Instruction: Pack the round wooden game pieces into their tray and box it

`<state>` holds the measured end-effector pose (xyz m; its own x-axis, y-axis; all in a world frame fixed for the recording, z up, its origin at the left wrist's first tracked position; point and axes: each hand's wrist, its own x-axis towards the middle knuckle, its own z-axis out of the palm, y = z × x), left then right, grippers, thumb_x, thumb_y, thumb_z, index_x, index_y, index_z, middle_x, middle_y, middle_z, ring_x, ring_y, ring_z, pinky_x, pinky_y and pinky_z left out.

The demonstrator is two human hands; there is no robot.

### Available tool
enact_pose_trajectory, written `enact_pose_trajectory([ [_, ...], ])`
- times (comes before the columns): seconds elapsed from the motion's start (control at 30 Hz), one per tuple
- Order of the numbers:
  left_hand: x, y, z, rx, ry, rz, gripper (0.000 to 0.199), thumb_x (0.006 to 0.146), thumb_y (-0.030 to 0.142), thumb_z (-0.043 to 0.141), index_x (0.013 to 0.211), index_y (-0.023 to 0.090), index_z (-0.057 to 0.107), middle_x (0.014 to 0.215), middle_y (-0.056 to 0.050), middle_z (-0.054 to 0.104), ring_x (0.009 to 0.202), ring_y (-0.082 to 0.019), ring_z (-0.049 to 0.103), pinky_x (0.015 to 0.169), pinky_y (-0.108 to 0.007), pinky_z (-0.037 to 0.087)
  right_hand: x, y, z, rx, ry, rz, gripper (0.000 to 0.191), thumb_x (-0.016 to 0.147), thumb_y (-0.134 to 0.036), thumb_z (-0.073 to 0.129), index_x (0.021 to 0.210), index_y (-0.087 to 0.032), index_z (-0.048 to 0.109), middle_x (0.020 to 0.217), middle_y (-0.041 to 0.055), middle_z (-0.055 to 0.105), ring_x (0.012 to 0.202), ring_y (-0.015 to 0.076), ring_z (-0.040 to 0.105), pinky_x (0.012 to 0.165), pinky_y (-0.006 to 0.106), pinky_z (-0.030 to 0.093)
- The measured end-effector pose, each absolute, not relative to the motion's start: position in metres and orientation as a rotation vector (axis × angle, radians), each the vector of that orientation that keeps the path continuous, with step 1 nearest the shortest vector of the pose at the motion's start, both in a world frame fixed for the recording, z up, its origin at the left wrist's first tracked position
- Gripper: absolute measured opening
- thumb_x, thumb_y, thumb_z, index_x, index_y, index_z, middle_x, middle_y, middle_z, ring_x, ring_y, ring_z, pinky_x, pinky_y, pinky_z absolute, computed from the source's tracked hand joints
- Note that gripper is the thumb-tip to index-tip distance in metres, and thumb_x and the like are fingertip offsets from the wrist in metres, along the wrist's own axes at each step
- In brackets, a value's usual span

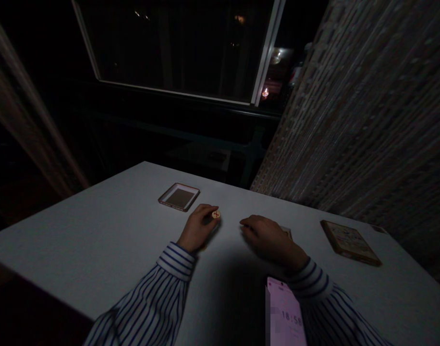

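Note:
My left hand (199, 228) pinches a small round pale token (216, 214) with a red X on its face, holding it up between thumb and fingertips. Under the left wrist a tiny yellowish bit (203, 248) shows on the white table (122, 230). To the right, my right hand (268, 236) is low over the table with its fingers curled together; whatever may be in them is hidden. Behind that hand the edge of a small flat light-coloured thing (287, 232) peeks out, mostly covered.
Beyond my left hand is a shallow open box (186, 207). A flat patterned box (351, 242) lies at the right, with a small dark item (379, 229) past it. A lit phone (287, 307) is by my right forearm. String curtains (335, 120) hang at the table's far right edge.

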<state>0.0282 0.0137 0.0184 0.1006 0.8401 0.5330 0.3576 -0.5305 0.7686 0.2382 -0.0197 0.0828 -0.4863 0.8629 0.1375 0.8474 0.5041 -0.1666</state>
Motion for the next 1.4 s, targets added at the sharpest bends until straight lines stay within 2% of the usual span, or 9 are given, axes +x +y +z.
enact_pose_trajectory([
  [0.3,0.041,0.004,0.024,1.810,1.115,1.406,0.025,0.073,0.028,0.059,0.096,0.018,0.061,0.099,-0.006,0.057,0.087,-0.015,0.057,0.078,-0.029,0.048,0.258,-0.025,0.082,-1.524,-2.444,0.166,0.034,0.087,-0.029,0.038,0.109,-0.017,0.060,0.103,0.0078,0.064,0.095,0.0181,0.057,0.082,0.028,0.040],
  [0.47,0.047,0.001,0.024,1.658,1.123,1.325,0.027,0.071,0.030,0.062,0.094,0.016,0.058,0.089,-0.004,0.062,0.078,-0.014,0.058,0.074,-0.028,0.047,0.270,-0.027,0.083,-1.541,-2.389,0.188,0.034,0.087,-0.030,0.037,0.109,-0.016,0.060,0.102,0.0081,0.064,0.095,0.0182,0.057,0.083,0.028,0.040],
  [0.77,0.068,-0.009,0.023,1.554,1.066,1.298,0.028,0.067,0.029,0.066,0.090,0.016,0.057,0.078,-0.001,0.061,0.070,-0.012,0.056,0.068,-0.025,0.046,0.285,-0.029,0.081,-1.567,-2.352,0.228,0.034,0.086,-0.029,0.038,0.109,-0.017,0.061,0.106,0.0073,0.064,0.097,0.0190,0.057,0.085,0.029,0.040],
  [1.4,0.115,-0.019,0.041,1.228,0.986,1.250,0.030,0.058,0.023,0.072,0.080,0.015,0.055,0.074,-0.001,0.063,0.070,-0.011,0.059,0.068,-0.024,0.047,0.313,-0.034,0.101,-1.559,-2.267,0.199,0.035,0.086,-0.031,0.039,0.111,-0.019,0.060,0.108,0.0065,0.064,0.099,0.0195,0.058,0.085,0.030,0.041],
])
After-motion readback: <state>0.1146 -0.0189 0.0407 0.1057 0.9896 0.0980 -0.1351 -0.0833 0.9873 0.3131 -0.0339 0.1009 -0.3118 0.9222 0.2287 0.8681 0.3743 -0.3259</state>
